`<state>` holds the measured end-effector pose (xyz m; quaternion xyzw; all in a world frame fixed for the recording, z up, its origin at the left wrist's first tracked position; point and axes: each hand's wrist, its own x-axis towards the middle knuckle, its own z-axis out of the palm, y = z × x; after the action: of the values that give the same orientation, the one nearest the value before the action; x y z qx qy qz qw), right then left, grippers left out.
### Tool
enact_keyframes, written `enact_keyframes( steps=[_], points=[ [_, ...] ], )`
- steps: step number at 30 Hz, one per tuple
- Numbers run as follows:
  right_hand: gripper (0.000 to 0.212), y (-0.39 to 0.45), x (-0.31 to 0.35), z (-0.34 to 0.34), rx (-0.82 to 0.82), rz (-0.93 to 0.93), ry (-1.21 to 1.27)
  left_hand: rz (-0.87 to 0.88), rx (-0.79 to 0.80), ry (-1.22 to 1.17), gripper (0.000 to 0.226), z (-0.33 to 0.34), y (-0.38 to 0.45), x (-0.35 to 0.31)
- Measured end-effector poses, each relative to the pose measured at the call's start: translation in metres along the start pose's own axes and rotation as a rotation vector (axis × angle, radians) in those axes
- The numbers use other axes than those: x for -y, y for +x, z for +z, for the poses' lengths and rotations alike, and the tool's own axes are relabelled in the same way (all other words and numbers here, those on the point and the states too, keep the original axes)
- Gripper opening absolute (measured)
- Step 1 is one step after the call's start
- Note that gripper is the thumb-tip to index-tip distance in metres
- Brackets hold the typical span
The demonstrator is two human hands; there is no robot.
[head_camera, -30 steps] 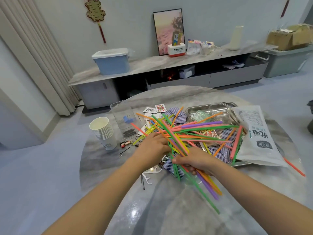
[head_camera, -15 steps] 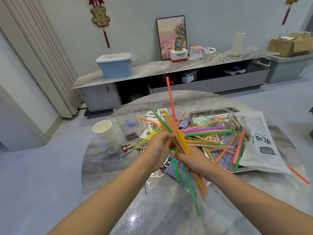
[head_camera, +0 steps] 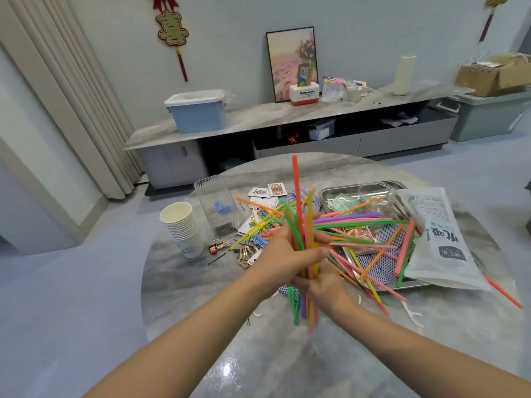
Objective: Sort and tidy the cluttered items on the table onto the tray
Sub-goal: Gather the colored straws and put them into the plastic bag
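While the big round table [head_camera: 201,282] is holding all the mess, two hands are meeting over its middle. Next biggest, the shiny metal tray [head_camera: 324,193] is sitting on the right side of the table. A white bag [head_camera: 439,239] is lying over the tray's right edge. Blue patterned playing cards [head_camera: 382,262] are lying in the tray and on the table beside it, and loose straws [head_camera: 359,225] in many colors are lying across them in a jumble.

A clear plastic box [head_camera: 215,205] is standing at the back left, and a stack of paper cups [head_camera: 181,228] is standing just beside it. Small hair clips [head_camera: 244,255] are lying near the cups.

The left hand [head_camera: 287,254] is wrapping its fingers around a bundle of straws [head_camera: 300,225] and holding them almost straight up. The right hand [head_camera: 321,282] is gripping the same bundle just below, touching the left hand. One orange straw [head_camera: 296,179] is sticking up higher than the rest. The bottom ends are hanging down under the right hand, above the table.
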<state>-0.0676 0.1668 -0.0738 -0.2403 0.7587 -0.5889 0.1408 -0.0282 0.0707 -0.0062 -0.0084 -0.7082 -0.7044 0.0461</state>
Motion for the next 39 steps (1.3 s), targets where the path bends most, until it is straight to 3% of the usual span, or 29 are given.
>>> enact_keyframes(
  steps=[3, 8, 13, 16, 18, 21, 24, 28, 30, 34, 39],
  points=[
    [0.029, -0.001, -0.002, 0.0, -0.044, 0.045, 0.011, -0.013, -0.032, 0.044, 0.047, -0.002, 0.001, 0.007],
    [0.006, 0.002, -0.008, 0.006, -0.041, 0.118, -0.104, 0.016, -0.078, 0.08, 0.007, 0.0, 0.006, 0.011],
    [0.024, 0.004, 0.001, -0.004, 0.063, 0.118, 0.037, -0.081, -0.168, -0.039, 0.031, 0.001, 0.013, 0.011],
    [0.021, 0.003, 0.0, -0.005, 0.095, 0.128, -0.094, -0.155, -0.257, -0.163, 0.055, 0.001, 0.02, 0.017],
    [0.018, 0.005, 0.003, -0.007, 0.107, 0.117, -0.229, -0.186, -0.275, -0.278, 0.054, 0.0, 0.025, 0.021],
    [0.025, 0.013, 0.007, -0.017, 0.146, 0.167, -0.296, -0.186, -0.202, -0.373, 0.032, -0.009, 0.029, 0.023],
    [0.029, 0.022, 0.004, -0.035, 0.134, 0.36, -0.154, -0.277, -0.132, -0.194, 0.045, -0.025, 0.035, 0.035],
    [0.034, 0.029, -0.006, -0.054, 0.175, 0.579, -0.058, -0.462, -0.368, 0.151, 0.018, -0.041, 0.044, 0.07],
    [0.036, 0.031, -0.012, -0.056, 0.177, 0.595, -0.129, -0.485, -0.386, 0.413, 0.012, -0.045, 0.046, 0.092],
    [0.036, 0.035, -0.021, -0.052, 0.153, 0.576, -0.291, -0.541, -0.3, 0.791, 0.031, -0.04, 0.046, 0.119],
    [0.037, 0.043, -0.026, -0.049, 0.124, 0.572, -0.405, -0.536, -0.249, 0.852, 0.039, -0.028, 0.061, 0.127]
  ],
)
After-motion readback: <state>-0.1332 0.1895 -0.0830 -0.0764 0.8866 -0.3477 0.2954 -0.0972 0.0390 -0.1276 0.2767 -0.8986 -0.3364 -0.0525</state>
